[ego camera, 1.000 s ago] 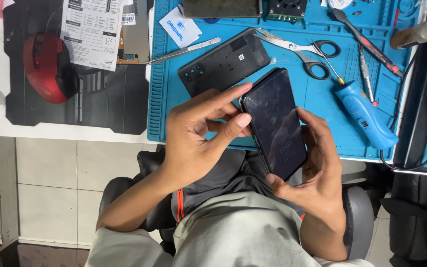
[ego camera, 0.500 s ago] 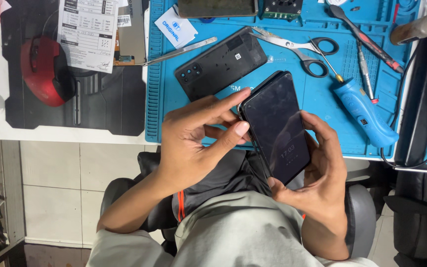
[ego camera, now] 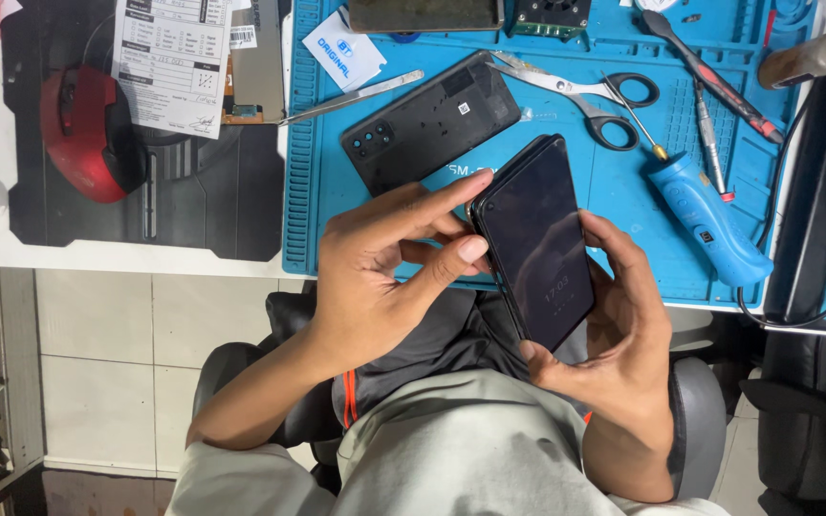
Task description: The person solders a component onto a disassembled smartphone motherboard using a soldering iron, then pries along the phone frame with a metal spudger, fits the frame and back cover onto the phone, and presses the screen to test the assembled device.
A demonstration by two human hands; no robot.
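Observation:
A black smartphone (ego camera: 537, 239) is held tilted over the front edge of a blue work mat (ego camera: 623, 258), its dark screen faintly lit. My right hand (ego camera: 628, 334) cradles it from below and from the right, fingers wrapped round its edge. My left hand (ego camera: 375, 272) pinches the phone's upper left edge, index finger stretched along the top corner and thumb pressed against the side. A separate black phone back cover (ego camera: 432, 119) lies flat on the mat just beyond my left hand.
On the mat lie scissors (ego camera: 595, 96), metal tweezers (ego camera: 356, 96), a blue-handled screwdriver (ego camera: 709, 220), thinner drivers (ego camera: 709, 134) and a white card (ego camera: 341, 48). Left of it, a red mouse (ego camera: 83, 134) and a printed form (ego camera: 174, 57) lie on a black pad. Cables run at the right.
My left index finger has stretched out along the phone's top corner. The phone is held slightly more upright and its screen now glows faintly.

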